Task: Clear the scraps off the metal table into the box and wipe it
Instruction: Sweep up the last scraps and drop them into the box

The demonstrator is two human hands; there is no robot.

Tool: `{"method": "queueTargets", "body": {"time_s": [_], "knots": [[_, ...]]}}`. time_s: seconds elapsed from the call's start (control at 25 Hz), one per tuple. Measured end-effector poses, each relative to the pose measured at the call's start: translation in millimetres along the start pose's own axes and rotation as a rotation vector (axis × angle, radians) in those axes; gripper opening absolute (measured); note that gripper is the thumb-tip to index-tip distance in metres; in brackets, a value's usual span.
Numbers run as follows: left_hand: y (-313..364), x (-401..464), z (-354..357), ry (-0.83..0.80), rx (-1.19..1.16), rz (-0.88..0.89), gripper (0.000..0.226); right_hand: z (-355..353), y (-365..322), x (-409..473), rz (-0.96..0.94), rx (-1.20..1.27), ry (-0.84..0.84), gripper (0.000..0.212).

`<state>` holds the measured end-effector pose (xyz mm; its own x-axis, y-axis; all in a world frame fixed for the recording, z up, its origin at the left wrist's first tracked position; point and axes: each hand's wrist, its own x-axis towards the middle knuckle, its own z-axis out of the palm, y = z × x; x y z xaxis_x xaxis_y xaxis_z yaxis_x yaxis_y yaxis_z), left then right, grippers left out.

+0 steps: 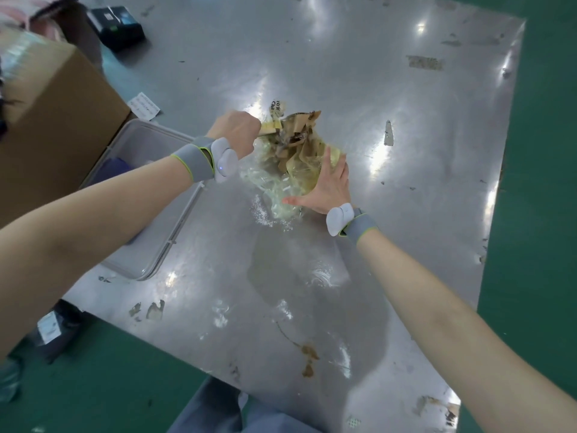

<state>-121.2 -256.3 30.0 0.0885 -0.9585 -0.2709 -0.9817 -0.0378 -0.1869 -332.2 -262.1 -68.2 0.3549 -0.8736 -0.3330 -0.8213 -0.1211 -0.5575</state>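
Observation:
A pile of scraps (293, 151), brown paper, yellowed tape and clear plastic film, lies in the middle of the metal table (421, 182). My left hand (237, 132) is closed around the pile's far left edge, gripping brown paper. My right hand (327, 185) lies flat with fingers spread against the pile's right side. A brown cardboard box (56, 120) stands at the table's left side. Bits of stuck tape residue (425, 62) dot the table surface.
A clear plastic bin (156, 195) sits on the table between the cardboard box and the pile. A white slip of paper (145, 106) lies by the box. A black device (115, 25) rests at the far left. Green floor surrounds the table.

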Motion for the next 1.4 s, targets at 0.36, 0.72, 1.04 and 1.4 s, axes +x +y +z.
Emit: {"method": "queueTargets", "body": {"time_s": [0.36, 0.72, 1.04, 1.4], "knots": [[-6, -21, 8, -0.010, -0.043, 0.055, 0.018, -4, -37, 18, -0.190, -0.136, 0.080, 0.149], [-36, -39, 16, 0.097, -0.312, -0.063, 0.020, -5, -48, 58, -0.129, -0.243, 0.006, 0.123], [-38, -79, 44, 0.061, -0.486, -0.393, 0.022, 8, -39, 60, -0.180, -0.196, 0.093, 0.053], [7, -78, 55, 0.153, -0.597, -0.522, 0.019, 2, -19, 37, -0.284, -0.183, 0.054, 0.044]]}}
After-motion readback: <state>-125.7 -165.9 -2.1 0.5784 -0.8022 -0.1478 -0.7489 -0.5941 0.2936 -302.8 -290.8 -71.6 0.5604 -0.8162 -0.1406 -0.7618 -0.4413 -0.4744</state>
